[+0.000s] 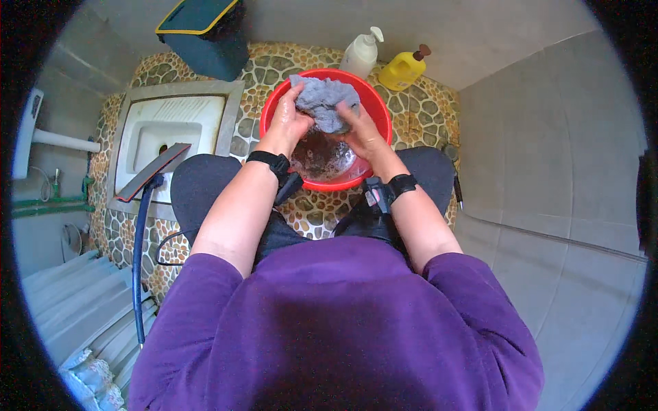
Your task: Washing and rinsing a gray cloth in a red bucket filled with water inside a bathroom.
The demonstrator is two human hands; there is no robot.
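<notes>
Grey cloth (327,103): held bunched between both hands, above murky, sudsy water (319,161) in a red basin (386,116).
Left hand (286,125): grips the left side, with fingers and thumb closed on fabric.
Right hand (358,130): grips the lower right side, with some fingers hidden.
Beyond basin: white pump bottle (360,56), just beside a yellow pump bottle (402,71).
Left of basin: white squat toilet (185,107), partly behind a floor squeegee (154,171), near a dark blue bin (212,56).

A white ceramic squat toilet (179,111) is being overlapped by a blue-handled squeegee (153,172). A dark-blue, yellow-rimmed plastic bin (214,57) and a yellow, brown-topped bottle (402,71) are being supported by pebble-patterned flooring (419,104).
</notes>
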